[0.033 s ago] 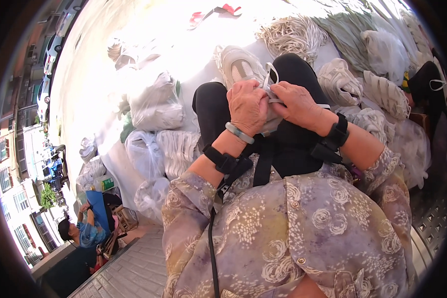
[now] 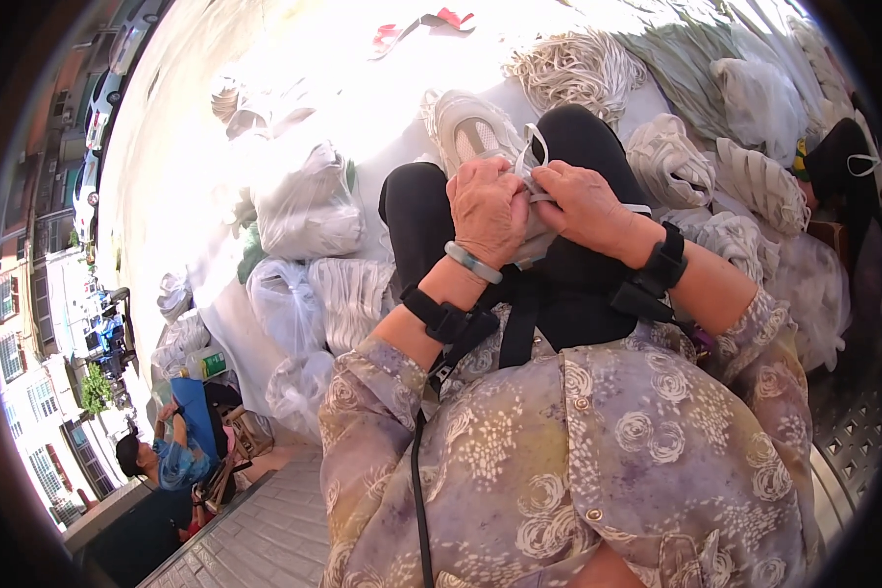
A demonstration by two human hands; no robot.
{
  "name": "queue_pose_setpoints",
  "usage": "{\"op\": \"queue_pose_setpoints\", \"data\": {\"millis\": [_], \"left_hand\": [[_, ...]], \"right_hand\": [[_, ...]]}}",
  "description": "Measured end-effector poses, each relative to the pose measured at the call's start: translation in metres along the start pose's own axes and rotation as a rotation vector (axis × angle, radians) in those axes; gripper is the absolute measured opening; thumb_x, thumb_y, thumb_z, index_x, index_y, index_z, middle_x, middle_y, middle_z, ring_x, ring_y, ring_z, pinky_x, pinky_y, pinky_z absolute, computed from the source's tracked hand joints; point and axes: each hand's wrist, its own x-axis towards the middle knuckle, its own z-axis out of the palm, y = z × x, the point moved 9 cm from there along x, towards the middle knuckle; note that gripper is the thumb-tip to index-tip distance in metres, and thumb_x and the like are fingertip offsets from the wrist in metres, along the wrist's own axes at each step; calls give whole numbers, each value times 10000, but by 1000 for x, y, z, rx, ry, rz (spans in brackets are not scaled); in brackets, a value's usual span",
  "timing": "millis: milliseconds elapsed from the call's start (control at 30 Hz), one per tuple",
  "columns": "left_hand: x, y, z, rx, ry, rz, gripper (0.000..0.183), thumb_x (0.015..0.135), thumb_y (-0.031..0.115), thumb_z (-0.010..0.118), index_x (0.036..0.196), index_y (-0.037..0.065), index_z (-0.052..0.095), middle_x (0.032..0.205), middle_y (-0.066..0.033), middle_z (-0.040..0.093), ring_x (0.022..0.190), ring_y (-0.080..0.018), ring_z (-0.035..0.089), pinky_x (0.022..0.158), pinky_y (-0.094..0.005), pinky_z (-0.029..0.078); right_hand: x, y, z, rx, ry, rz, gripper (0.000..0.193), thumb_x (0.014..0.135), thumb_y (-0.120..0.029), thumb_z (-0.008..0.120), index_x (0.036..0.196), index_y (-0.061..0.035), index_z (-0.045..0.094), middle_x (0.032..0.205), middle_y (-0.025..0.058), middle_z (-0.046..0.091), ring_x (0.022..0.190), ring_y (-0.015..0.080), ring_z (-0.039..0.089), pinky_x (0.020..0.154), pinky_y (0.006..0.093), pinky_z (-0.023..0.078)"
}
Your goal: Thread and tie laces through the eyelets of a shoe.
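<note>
A pale sneaker (image 2: 472, 132) with a mesh toe rests between my knees, its toe pointing away from me. Over its lacing, my left hand (image 2: 488, 211) and my right hand (image 2: 590, 211) meet with bent fingers. A flat white shoelace (image 2: 536, 139) loops up between them. My right thumb and fingers pinch the lace. The left fingers curl closed at the same lacing, and their tips are partly hidden. The heel end of the shoe lies under my hands.
Beyond my knees lies a heap of pale laces (image 2: 578, 73). Bundled laces (image 2: 671, 162) sit at the right, and plastic-wrapped bundles (image 2: 309, 206) at the left. A person in a blue shirt (image 2: 181, 461) sits at the lower left. A dark-clad leg (image 2: 843, 167) shows at the far right.
</note>
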Motion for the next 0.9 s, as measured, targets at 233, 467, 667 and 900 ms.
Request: {"op": "queue_pose_setpoints", "data": {"millis": [233, 467, 667, 900], "left_hand": [[6, 3, 7, 89, -16, -26, 107, 658, 140, 635, 727, 61, 653, 968, -56, 597, 969, -256, 536, 818, -386, 383], [13, 12, 13, 177, -9, 23, 110, 688, 120, 572, 738, 36, 622, 1006, -98, 591, 975, -292, 530, 828, -422, 377], [-3, 16, -25, 241, -201, 44, 105, 694, 88, 567, 760, 11, 594, 1144, -150, 536, 1076, -329, 482, 892, -432, 347], [-126, -114, -107, 603, -328, -346, 112, 715, 93, 539, 748, 11, 609, 1178, -130, 525, 1102, -318, 463, 919, -455, 328]], "right_hand": [[9, 14, -4, 207, 72, -7, 108, 718, -82, 531, 783, -6, 571, 754, 191, 584, 765, 368, 579, 693, 436, 458], [11, 24, 0, 393, 66, 23, 143, 700, -79, 558, 819, -11, 597, 695, 174, 595, 682, 367, 585, 633, 391, 468], [-5, 15, -6, 269, 55, 67, 334, 713, -124, 560, 1041, -62, 577, 806, 141, 586, 767, 323, 587, 707, 384, 466], [-10, 11, -10, 215, 83, -25, 343, 728, -65, 569, 1069, -28, 578, 841, 131, 563, 735, 276, 593, 683, 336, 477]]}}
